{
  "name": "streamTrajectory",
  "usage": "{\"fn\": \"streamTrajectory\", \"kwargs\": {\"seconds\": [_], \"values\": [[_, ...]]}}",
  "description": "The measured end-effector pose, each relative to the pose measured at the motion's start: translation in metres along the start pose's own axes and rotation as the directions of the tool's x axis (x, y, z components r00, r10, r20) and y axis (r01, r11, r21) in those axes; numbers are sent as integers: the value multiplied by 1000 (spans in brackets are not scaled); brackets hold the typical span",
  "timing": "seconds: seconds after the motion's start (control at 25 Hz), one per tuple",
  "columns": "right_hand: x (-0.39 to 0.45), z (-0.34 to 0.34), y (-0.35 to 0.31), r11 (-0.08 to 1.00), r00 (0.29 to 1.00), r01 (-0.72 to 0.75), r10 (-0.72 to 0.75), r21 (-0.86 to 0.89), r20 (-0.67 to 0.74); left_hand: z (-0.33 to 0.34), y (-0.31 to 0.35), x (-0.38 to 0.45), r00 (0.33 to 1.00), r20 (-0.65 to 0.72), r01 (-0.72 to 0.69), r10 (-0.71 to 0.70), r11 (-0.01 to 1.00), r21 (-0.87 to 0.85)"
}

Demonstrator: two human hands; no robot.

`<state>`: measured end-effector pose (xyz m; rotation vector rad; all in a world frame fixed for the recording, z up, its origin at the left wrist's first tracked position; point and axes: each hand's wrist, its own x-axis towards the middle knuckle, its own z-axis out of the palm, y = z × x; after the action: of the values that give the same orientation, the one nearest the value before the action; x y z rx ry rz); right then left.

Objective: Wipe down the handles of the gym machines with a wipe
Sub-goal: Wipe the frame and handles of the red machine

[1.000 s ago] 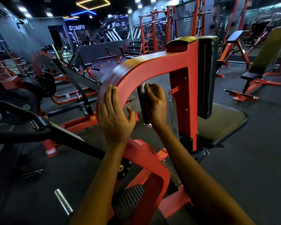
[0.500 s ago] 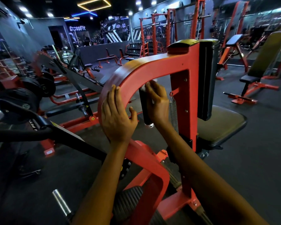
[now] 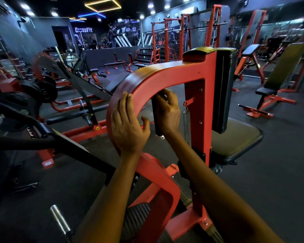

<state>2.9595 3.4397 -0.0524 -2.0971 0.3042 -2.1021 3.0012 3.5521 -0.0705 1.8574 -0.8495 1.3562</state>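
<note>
A person's right hand [image 3: 168, 111] is wrapped around a black vertical handle [image 3: 155, 118] under the curved red machine frame [image 3: 165, 72], a bit of white wipe [image 3: 165, 96] (barely visible) at its fingers. The left hand [image 3: 128, 127] rests flat, fingers straight, on the frame's outer curve.
</note>
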Motion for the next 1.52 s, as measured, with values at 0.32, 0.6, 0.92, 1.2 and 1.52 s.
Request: {"fn": "streamTrajectory", "kwargs": {"seconds": [0.32, 0.6, 0.92, 1.2, 1.52], "values": [[-51, -11, 12, 994, 975, 87, -72, -64, 209, -1, 2, 0, 1000, 13, 10, -10, 1000, 6], [-23, 0, 14, 990, 986, 132, -126, -54, 108, -1, 1, 1, 1000, 3, 2, -2, 1000, -6], [-2, -7, 4, 1000, 996, 22, -22, 4, 88, 0, 3, 1, 1000, 1, 19, -19, 1000, -6], [-82, -26, 38, 1000, 948, 10, -1, -25, 318, 0, 3, 1, 1000, -9, 17, -17, 1000, -5], [-12, -15, 1, 978, 927, -207, 205, -28, 315, 0, 5, 0, 999, -7, 43, -43, 999, 0]]}}
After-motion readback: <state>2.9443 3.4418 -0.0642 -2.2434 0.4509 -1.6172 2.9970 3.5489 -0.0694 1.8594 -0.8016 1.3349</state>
